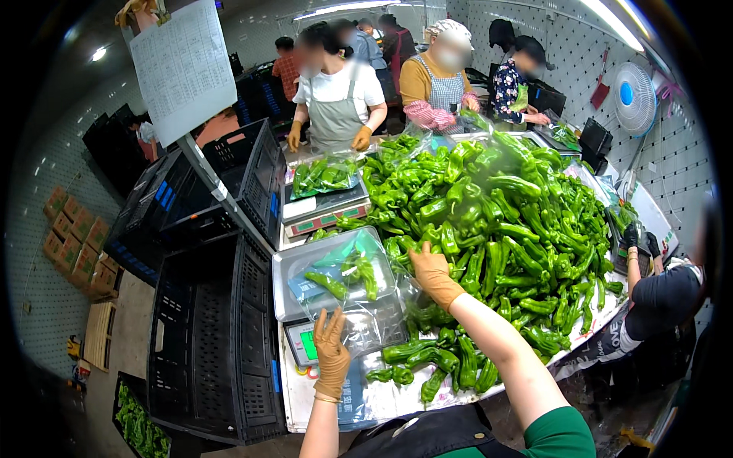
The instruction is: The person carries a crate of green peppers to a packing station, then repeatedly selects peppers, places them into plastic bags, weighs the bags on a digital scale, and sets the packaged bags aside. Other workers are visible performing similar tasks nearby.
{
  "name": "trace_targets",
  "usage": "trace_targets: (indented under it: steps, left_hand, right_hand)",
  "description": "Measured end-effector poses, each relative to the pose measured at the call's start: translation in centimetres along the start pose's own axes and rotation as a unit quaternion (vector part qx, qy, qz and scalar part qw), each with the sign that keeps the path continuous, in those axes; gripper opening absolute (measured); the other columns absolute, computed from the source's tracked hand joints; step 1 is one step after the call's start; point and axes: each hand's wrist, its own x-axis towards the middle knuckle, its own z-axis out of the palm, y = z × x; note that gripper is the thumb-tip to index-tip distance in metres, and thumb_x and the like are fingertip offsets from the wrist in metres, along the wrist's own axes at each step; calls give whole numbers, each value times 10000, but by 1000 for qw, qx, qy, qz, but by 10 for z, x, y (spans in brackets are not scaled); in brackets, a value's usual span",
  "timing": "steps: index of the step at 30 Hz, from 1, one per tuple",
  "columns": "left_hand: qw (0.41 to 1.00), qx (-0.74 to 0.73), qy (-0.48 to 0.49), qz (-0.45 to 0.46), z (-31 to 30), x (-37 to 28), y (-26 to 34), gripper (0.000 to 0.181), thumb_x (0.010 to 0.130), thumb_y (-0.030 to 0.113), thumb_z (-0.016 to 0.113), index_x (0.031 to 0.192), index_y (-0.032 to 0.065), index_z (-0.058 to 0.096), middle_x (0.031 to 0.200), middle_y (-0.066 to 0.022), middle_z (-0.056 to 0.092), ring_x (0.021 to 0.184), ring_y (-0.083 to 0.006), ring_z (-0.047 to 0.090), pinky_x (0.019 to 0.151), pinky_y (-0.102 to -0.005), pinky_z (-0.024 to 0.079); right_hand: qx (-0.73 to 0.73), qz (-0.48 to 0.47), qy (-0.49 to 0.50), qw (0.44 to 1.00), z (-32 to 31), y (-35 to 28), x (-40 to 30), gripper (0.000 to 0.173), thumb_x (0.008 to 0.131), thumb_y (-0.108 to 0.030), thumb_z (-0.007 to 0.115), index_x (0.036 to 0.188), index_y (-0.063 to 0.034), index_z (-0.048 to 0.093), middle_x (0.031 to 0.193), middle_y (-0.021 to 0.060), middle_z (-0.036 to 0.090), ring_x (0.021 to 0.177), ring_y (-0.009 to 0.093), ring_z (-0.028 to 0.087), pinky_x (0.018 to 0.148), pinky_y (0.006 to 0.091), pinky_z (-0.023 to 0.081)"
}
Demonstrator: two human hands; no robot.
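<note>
My left hand (332,356), in a tan glove, is by the front left edge of a clear plastic bag (375,325), its fingers extended and apart. The bag lies across the metal pan (289,269) of a digital scale (298,338) with a lit green display. A few green peppers (361,272) rest inside the bag. My right hand (435,273), gloved alike, reaches to the near left side of a large heap of long green peppers (509,223). Its fingertips are partly among the peppers, and whether they grip one is hidden.
Loose peppers (435,358) and flat printed bags (355,395) lie at the table's near edge. An empty black crate (197,332) stands left. Another scale (326,214) carries a filled bag (325,174). Co-workers (338,97) stand around the table. A post bears a written sheet (183,68).
</note>
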Motion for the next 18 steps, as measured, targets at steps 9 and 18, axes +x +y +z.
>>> trace_targets:
  steps: [9, 18]
  left_hand:
    - [1000, 22, 1, -4, -8, 3, 2, 771, 637, -196, 425, 1323, 127, 565, 1385, -37, 534, 1351, -336, 381, 1127, -437, 290]
    - [1000, -6, 10, -5, -4, 4, -2, 765, 641, -198, 429, 1310, 140, 584, 1364, -37, 555, 1346, -324, 390, 1115, -421, 307]
  right_hand:
    - [-87, 73, -84, 990, 22, -25, 42, 771, 780, -207, 685, 1462, -135, 334, 1234, 192, 537, 1076, 317, 575, 727, 469, 533]
    - [-16, -71, 108, 992, 13, -11, 13, 348, 766, -74, 605, 1110, -70, 552, 1249, 239, 519, 666, 309, 665, 556, 407, 532]
